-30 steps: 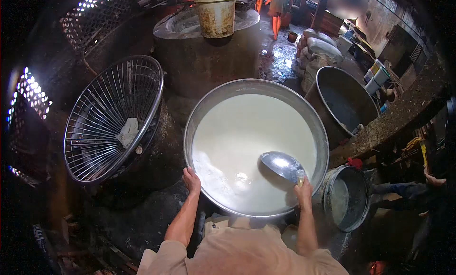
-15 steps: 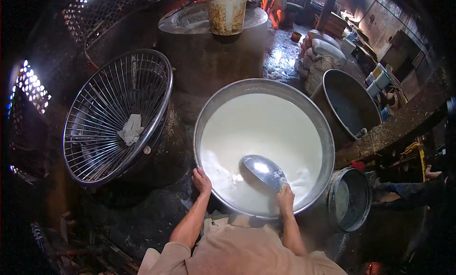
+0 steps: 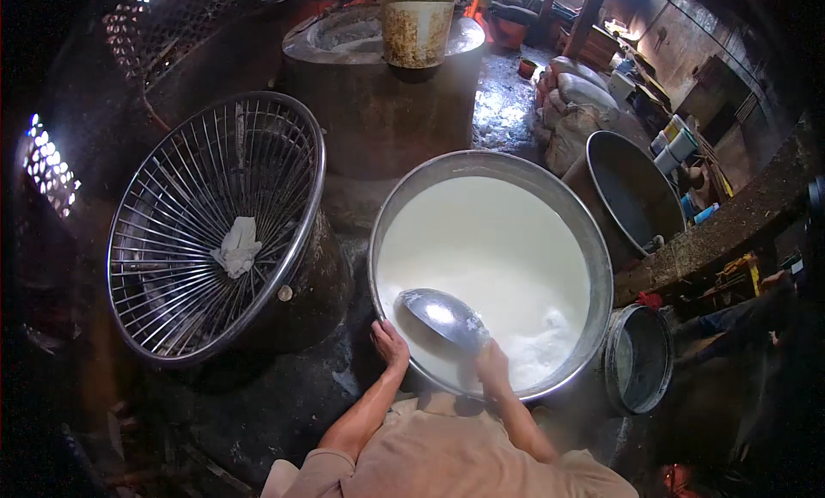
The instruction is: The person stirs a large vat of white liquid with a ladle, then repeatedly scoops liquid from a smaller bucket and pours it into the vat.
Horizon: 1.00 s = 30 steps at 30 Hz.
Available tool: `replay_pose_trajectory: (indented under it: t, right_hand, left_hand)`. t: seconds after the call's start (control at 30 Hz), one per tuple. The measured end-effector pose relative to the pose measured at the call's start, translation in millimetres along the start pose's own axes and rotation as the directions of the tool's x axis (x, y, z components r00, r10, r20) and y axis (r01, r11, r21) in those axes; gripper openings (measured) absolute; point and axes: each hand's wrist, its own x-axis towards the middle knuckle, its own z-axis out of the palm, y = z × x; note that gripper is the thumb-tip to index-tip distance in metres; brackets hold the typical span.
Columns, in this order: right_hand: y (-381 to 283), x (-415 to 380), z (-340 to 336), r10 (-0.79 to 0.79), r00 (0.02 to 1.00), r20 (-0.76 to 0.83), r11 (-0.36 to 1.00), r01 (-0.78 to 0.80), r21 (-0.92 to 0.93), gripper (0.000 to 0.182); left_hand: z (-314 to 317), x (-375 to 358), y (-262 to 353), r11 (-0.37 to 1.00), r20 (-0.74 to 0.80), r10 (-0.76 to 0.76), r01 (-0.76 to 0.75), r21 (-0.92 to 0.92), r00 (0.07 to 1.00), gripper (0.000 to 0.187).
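A wide round metal vat (image 3: 604,266) full of white milky liquid (image 3: 490,240) stands right in front of me. My right hand (image 3: 493,366) is closed round the short handle of a big metal scoop (image 3: 444,317), over the near left part of the liquid. The scoop's rounded, shiny side faces up and to the left. My left hand (image 3: 391,343) grips the vat's rim at the near left, its fingers curled at the edge. Pale froth (image 3: 550,343) floats near the right side of the vat.
Left of the vat, a metal-barred basket (image 3: 176,189) holding a white cloth (image 3: 238,247) leans on a drum. A stained bucket (image 3: 418,30) sits on a stove-like block (image 3: 378,111) beyond. On the right are a deep pot (image 3: 632,189), a smaller tub (image 3: 640,356) and stacked sacks (image 3: 584,94).
My right hand has swept the scoop leftward across the liquid, toward my left hand. The froth on the left has thinned, while more shows on the right. My left hand stays at the rim.
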Motion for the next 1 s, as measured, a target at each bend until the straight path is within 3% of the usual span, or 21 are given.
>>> replay_pose_trajectory:
  t: [0.17, 0.2, 0.3, 0.5, 0.63, 0.77, 0.83, 0.87, 1.0]
  right_hand:
    - [-46.5, -7.3, 11.0, -0.006, 0.998, 0.067, 0.996, 0.000, 0.092, 0.040]
    - [-51.4, -6.5, 14.0, -0.016, 0.998, 0.067, 0.990, 0.007, 0.139, 0.038]
    - [-74.9, -2.9, 17.5, 0.017, 0.997, 0.079, 0.971, -0.035, 0.235, 0.036]
    - [-117.6, 28.2, 20.7, -0.169, 0.984, -0.059, 0.946, 0.178, 0.272, 0.034]
    - [-136.1, 60.9, 32.4, -0.122, 0.988, -0.099, 0.927, 0.149, 0.344, 0.034]
    - [-129.9, 87.6, 38.4, -0.097, 0.989, -0.111, 0.978, 0.115, 0.175, 0.036]
    - [-113.0, 101.5, 44.8, -0.197, 0.974, -0.111, 0.980, 0.195, -0.033, 0.036]
    - [-106.3, 104.7, 46.0, -0.173, 0.981, -0.088, 0.981, 0.165, -0.100, 0.038]
    - [-104.8, 86.0, 31.2, -0.014, 0.998, 0.055, 0.996, 0.018, -0.082, 0.040]
  left_hand:
    - [-1.6, -1.6, 2.0, 0.999, 0.047, 0.000, 0.002, -0.036, 0.999, 0.026]
    - [0.6, -3.6, 1.7, 0.997, -0.046, 0.068, -0.070, -0.037, 0.997, 0.025]
    - [-1.9, -3.3, 4.2, 0.998, 0.009, 0.043, -0.042, -0.055, 0.999, 0.025]
    - [-8.1, -3.1, 13.7, 0.998, 0.057, -0.006, 0.009, -0.063, 0.998, 0.029]
    - [-6.3, -3.7, 12.1, 0.998, 0.066, -0.009, 0.013, -0.060, 0.998, 0.029]
    - [-0.1, -4.9, 6.6, 0.998, 0.002, 0.029, -0.029, -0.057, 1.000, 0.029]
    - [-1.5, -3.9, 9.4, 0.998, -0.009, 0.041, -0.041, -0.057, 0.999, 0.029]
    - [-1.3, -3.6, 9.5, 0.997, 0.002, 0.019, -0.019, -0.073, 1.000, 0.029]
    - [1.7, -0.7, 0.2, 0.998, 0.074, -0.013, 0.018, -0.062, 0.997, 0.028]
